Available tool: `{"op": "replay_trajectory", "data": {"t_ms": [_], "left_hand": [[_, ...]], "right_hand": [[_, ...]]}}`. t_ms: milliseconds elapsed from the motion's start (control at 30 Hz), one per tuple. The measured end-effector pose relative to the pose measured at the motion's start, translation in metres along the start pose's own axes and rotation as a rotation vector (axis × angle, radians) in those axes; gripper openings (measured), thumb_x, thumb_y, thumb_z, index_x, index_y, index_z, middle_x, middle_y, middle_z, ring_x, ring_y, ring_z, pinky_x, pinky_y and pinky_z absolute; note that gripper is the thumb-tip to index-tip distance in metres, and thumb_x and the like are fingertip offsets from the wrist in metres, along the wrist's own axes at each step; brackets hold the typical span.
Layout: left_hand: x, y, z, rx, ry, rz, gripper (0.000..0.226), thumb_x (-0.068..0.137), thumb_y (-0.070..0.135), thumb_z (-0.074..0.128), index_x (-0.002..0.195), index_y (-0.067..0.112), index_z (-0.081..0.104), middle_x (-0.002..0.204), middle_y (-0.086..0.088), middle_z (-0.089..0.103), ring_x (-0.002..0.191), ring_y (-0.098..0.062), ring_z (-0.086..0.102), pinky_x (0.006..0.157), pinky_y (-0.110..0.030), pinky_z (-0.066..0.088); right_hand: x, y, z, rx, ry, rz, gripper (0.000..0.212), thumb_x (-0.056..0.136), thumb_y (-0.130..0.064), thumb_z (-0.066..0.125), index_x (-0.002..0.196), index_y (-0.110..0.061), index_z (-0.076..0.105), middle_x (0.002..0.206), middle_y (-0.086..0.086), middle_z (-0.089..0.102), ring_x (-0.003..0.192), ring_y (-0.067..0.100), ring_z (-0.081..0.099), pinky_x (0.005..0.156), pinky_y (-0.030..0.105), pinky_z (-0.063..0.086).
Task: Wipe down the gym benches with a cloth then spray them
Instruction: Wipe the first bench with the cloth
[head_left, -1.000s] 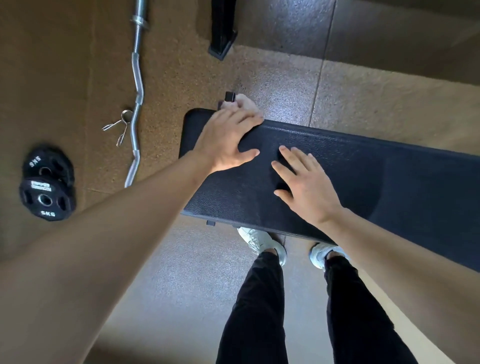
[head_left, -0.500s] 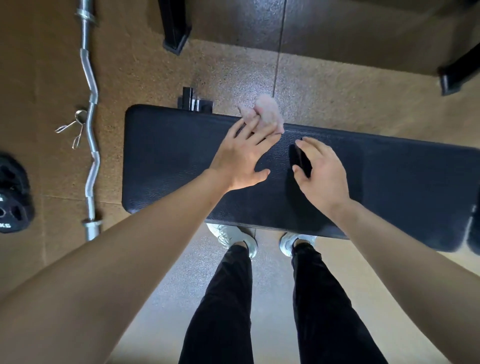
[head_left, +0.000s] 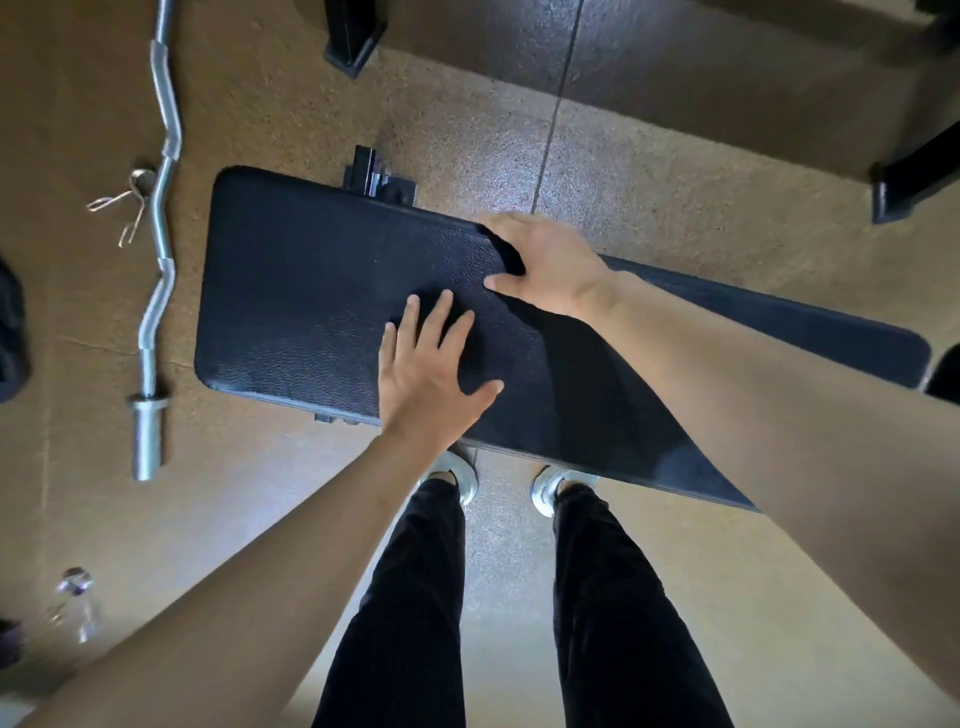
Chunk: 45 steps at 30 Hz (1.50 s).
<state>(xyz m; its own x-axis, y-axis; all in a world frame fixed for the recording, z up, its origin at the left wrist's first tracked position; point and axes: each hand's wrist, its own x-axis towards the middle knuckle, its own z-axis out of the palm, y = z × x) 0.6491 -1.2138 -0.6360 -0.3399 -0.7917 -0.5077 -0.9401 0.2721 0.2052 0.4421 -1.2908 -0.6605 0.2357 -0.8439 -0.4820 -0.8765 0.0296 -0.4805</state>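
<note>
The speckled rubber floor (head_left: 675, 171) filled most of your view, brown toward 9 o'clock and greyer toward 12. Across it lay the black gym bench (head_left: 311, 291), its textured pad running from 9 o'clock to 3 o'clock, with a piece of its black frame (head_left: 379, 179) showing past the far edge at 11 o'clock.

You stood at the near side of the bench. Your legs in black trousers (head_left: 410, 597) ran down to 6 o'clock, and the toes of your pale shoes (head_left: 460, 475) were tucked just under the pad.

An EZ curl bar (head_left: 164, 223) lay on the floor at 9 to 10 o'clock, just beside the bench end but apart from it. Two black equipment feet (head_left: 356, 36) stood at 12 and 2 o'clock.

Your hands were apart, both on the pad near its middle. Your left hand (head_left: 431, 374) lay flat, palm down, fingers spread and straight, pointing toward 12. Your right hand (head_left: 550, 265) sat at the far edge at about 1 o'clock, arched, thumb pointing toward 9. Whether it held anything underneath I cannot tell, since only shadow showed there.

A dark weight plate (head_left: 9, 332) was cut off at 9 o'clock. A clear bottle (head_left: 78, 608), blurred, lay at 8 o'clock. Spring collar clips (head_left: 122, 208) touched the bar at 10 o'clock.
</note>
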Motion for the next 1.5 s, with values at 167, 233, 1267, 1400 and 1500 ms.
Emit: {"op": "replay_trajectory", "data": {"t_ms": [167,233,1267,1400,1500], "left_hand": [[0.023,0.006,-0.017,-0.046,0.132,-0.076,0.087,0.08,0.066,0.068,0.154,0.032,0.038,0.161,0.009,0.032,0.147,-0.022,0.028,0.117,-0.045,0.03],[0.044,0.008,-0.028,-0.006,0.135,-0.062,0.088,0.08,0.067,0.067,0.155,0.033,0.036,0.161,0.009,0.03,0.147,-0.022,0.026,0.118,-0.044,0.028],[0.195,-0.033,-0.059,0.116,0.005,0.119,0.07,0.082,0.081,0.034,0.115,0.029,0.069,0.097,0.007,0.068,0.097,-0.022,0.065,0.067,-0.036,0.053],[0.231,-0.029,-0.066,0.192,-0.129,0.303,0.071,0.081,0.08,0.029,0.129,0.037,0.058,0.11,0.01,0.065,0.105,-0.02,0.061,0.073,-0.035,0.042],[0.247,-0.027,-0.069,0.136,-0.178,0.345,0.071,0.081,0.08,0.032,0.134,0.04,0.055,0.117,0.011,0.065,0.111,-0.019,0.06,0.079,-0.035,0.044]], "right_hand": [[-0.021,0.02,0.0,-0.047,0.079,0.012,0.07,0.09,-0.049,0.07,0.151,-0.022,0.046,0.145,0.0,0.054,0.128,0.029,0.05,0.108,0.046,0.042],[-0.03,0.039,0.001,0.005,0.115,0.083,0.067,0.087,-0.054,0.071,0.144,-0.022,0.054,0.134,0.001,0.061,0.122,0.029,0.053,0.103,0.043,0.044],[0.221,0.164,0.118,-0.085,-0.491,0.08,0.055,0.088,-0.033,0.075,0.139,-0.022,0.057,0.136,0.009,0.05,0.121,0.034,0.058,0.097,0.037,0.051],[0.249,0.168,0.167,-0.151,-0.594,-0.024,0.072,0.097,-0.034,0.066,0.158,-0.027,0.029,0.17,0.012,0.013,0.14,0.043,0.042,0.101,0.032,0.05],[0.259,0.173,0.197,-0.306,-0.644,0.027,0.075,0.098,-0.038,0.063,0.161,-0.034,0.023,0.171,0.009,-0.015,0.151,0.049,0.018,0.117,0.053,0.034]]}}
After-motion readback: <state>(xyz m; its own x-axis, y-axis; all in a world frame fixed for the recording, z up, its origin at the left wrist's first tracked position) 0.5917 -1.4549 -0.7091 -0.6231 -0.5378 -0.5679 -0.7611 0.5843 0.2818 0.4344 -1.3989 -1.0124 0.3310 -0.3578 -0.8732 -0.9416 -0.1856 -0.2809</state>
